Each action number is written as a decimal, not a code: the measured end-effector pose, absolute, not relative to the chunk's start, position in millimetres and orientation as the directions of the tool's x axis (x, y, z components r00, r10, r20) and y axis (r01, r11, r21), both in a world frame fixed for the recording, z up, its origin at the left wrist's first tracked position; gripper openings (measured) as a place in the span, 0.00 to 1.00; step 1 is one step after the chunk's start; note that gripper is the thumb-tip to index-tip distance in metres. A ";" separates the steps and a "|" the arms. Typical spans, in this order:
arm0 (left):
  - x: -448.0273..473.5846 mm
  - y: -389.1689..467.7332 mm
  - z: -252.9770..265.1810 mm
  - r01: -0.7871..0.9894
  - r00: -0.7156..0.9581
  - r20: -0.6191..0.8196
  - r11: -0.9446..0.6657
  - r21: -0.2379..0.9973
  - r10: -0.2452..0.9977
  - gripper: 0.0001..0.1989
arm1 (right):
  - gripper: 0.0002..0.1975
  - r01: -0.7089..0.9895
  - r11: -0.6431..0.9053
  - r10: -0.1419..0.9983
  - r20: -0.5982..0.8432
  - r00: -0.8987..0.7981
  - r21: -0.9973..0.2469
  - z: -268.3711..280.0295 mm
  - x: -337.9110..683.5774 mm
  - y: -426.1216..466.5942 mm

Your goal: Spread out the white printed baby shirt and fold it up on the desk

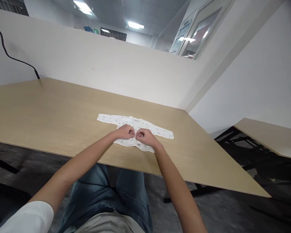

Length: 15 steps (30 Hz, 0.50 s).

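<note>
A small white baby shirt (157, 129) with long sleeves and a faint print lies spread on the wooden table, its neckline toward the wall. At the middle of its front, my left hand (126, 131) is closed in a pinch on the fabric. Close beside it, my right hand (144, 136) pinches the same shirt, fingertips nearly touching those of the left. The cloth is drawn up slightly between the two hands. Any fastener under the fingertips is too small to make out.
The light wooden table (63, 110) reaches to a low white wall (116, 71) with glass above it. A black cable (19, 60) hangs down the wall at the left. Another table (269, 136) stands at the right. A dark seat (7, 200) is at lower left.
</note>
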<state>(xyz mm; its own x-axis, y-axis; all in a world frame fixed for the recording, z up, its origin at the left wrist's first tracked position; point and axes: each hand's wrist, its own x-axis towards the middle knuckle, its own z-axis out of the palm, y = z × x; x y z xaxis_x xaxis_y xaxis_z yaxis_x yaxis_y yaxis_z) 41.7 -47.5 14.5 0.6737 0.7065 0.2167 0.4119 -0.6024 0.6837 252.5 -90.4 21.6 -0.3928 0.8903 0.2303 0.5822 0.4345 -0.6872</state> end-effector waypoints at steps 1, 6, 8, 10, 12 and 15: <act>42.1 -48.1 15.0 0.411 0.670 0.220 -0.600 0.686 0.709 0.09 | 0.07 0.587 0.435 0.891 0.232 -0.391 -0.683 21.0 252.5 -89.8; 45.1 -49.7 14.9 0.396 0.659 0.244 -0.604 0.692 0.711 0.12 | 0.08 0.599 0.440 0.889 0.233 -0.393 -0.669 18.5 253.1 -86.9; 45.7 -48.6 14.0 0.381 0.660 0.250 -0.603 0.701 0.708 0.10 | 0.08 0.599 0.435 0.890 0.222 -0.398 -0.673 19.0 253.0 -87.0; 45.2 -46.7 13.2 0.375 0.665 0.238 -0.592 0.713 0.708 0.08 | 0.08 0.609 0.426 0.894 0.212 -0.394 -0.669 20.6 252.7 -87.7; 43.8 -44.4 13.0 0.385 0.673 0.213 -0.582 0.717 0.708 0.08 | 0.08 0.622 0.421 0.898 0.208 -0.388 -0.660 22.6 252.2 -88.6; 41.1 -41.7 13.3 0.411 0.694 0.180 -0.589 0.696 0.697 0.08 | 0.07 0.622 0.423 0.896 0.201 -0.396 -0.659 25.0 251.8 -89.8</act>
